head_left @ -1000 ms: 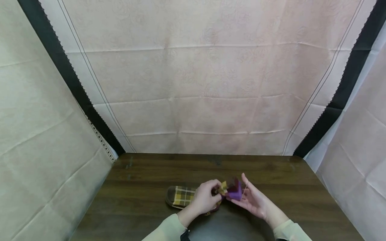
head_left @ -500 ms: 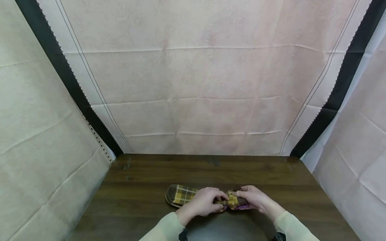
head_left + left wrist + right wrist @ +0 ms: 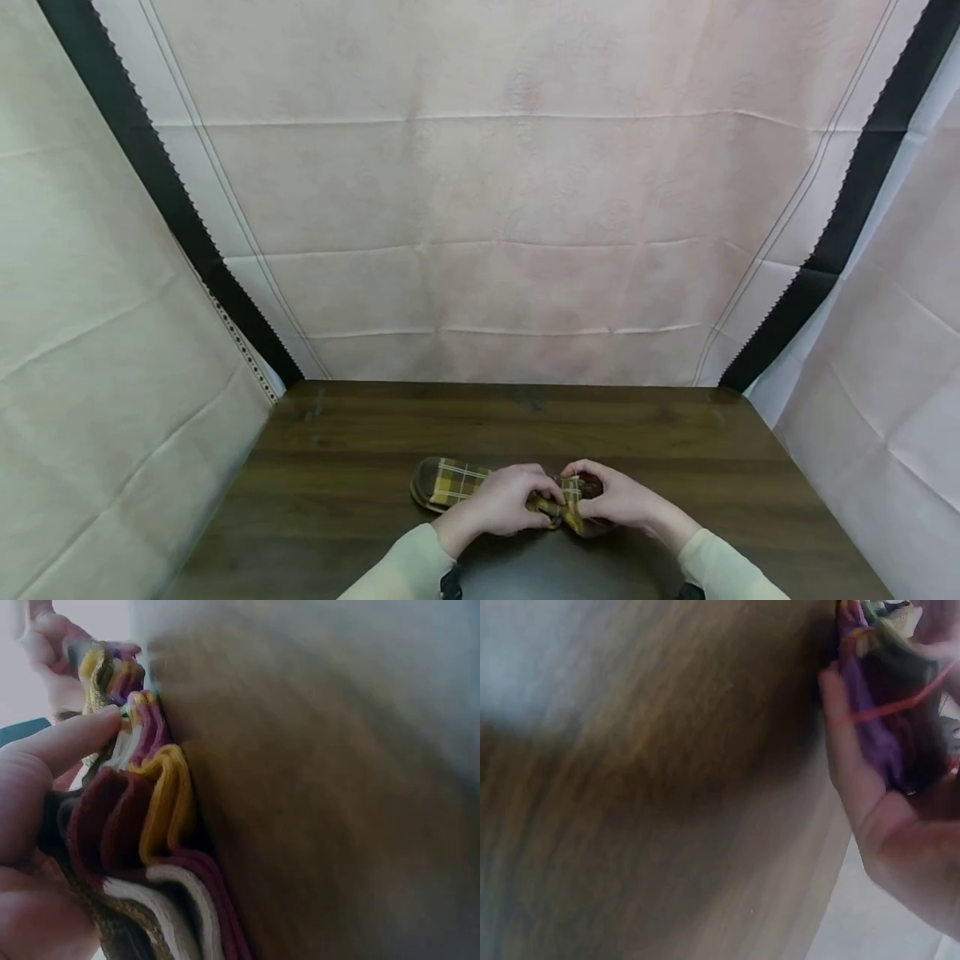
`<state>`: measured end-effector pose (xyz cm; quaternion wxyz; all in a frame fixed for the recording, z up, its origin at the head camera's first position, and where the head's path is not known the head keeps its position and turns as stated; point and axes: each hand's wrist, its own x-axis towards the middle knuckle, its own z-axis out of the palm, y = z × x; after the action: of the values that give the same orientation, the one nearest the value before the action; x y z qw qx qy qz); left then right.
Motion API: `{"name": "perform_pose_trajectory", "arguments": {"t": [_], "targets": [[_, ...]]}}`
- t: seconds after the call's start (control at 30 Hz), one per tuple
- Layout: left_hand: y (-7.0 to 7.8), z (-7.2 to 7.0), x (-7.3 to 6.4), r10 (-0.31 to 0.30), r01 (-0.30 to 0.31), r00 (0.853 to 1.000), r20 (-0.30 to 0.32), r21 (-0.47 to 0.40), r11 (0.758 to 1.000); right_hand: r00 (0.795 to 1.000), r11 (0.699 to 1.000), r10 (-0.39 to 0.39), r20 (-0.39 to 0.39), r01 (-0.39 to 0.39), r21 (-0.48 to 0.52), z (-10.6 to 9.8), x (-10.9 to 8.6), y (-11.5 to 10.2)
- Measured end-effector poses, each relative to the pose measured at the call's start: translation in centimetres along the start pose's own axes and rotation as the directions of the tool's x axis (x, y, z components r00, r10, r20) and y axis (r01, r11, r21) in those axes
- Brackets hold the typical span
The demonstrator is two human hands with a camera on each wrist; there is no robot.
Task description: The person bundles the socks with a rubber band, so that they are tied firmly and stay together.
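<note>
A stack of socks point(image 3: 456, 483) lies on the table, yellow-and-brown plaid on top with a dark rounded end at the left. My left hand point(image 3: 506, 500) grips the stack near its middle. In the left wrist view, layered ribbed edges of the socks point(image 3: 169, 802) show maroon, mustard, cream and magenta. At the bundle's right end, my right hand point(image 3: 626, 500) curls its thumb and fingers around the fabric. A thin red elastic band point(image 3: 900, 709) stretches across that end in the right wrist view. Part of the stack is hidden under both hands.
The brown wooden table point(image 3: 360, 433) reaches back to a pale fabric wall point(image 3: 480, 208). Fabric panels with black borders rise at the left and right.
My right hand had its fingers spread beside the raised purple end, a thin band across them. It has since closed around that end, which now lies lower and bunched. My left hand stays put.
</note>
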<state>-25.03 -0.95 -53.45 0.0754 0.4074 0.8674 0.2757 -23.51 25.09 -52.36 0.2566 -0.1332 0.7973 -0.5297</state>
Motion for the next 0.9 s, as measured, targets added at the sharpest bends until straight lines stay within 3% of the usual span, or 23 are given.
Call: {"name": "perform_pose_trajectory", "arguments": {"t": [0.13, 0.3, 0.37, 0.53, 0.73, 0.9], "targets": [[-0.5, -0.3, 0.0, 0.003, -0.002, 1.0, 0.017, -0.059, 0.998, 0.998, 0.99, 0.067, 0.006, -0.067, 0.121, 0.1, 0.2, 0.0], [-1.1, -0.5, 0.0, -0.011, 0.024, 0.998, 0.058, -0.228, 0.973, 0.994, 0.997, 0.059, -0.091, -0.055, 0.048, 0.2, 0.3, 0.2], [-1.3, -0.5, 0.0, -0.009, 0.027, 0.998, 0.068, -0.259, 0.965, 0.991, 0.998, 0.054, -0.121, -0.052, 0.025, 0.4, 0.4, 0.1], [-1.4, -0.6, -0.1, 0.026, -0.013, 0.997, 0.072, -0.177, 0.984, 0.987, 0.996, 0.079, -0.138, -0.074, 0.043, 1.0, 0.5, -0.2], [-1.4, -0.8, -0.1, 0.026, -0.014, 0.997, 0.067, -0.183, 0.983, 0.984, 0.998, 0.065, -0.165, -0.064, 0.011, 1.5, 0.7, -0.4], [-1.6, -0.9, -0.3, -0.008, 0.026, 0.998, 0.063, -0.282, 0.959, 0.982, 0.982, 0.092, -0.166, -0.062, 0.179, 1.6, 0.8, 0.2]]}}
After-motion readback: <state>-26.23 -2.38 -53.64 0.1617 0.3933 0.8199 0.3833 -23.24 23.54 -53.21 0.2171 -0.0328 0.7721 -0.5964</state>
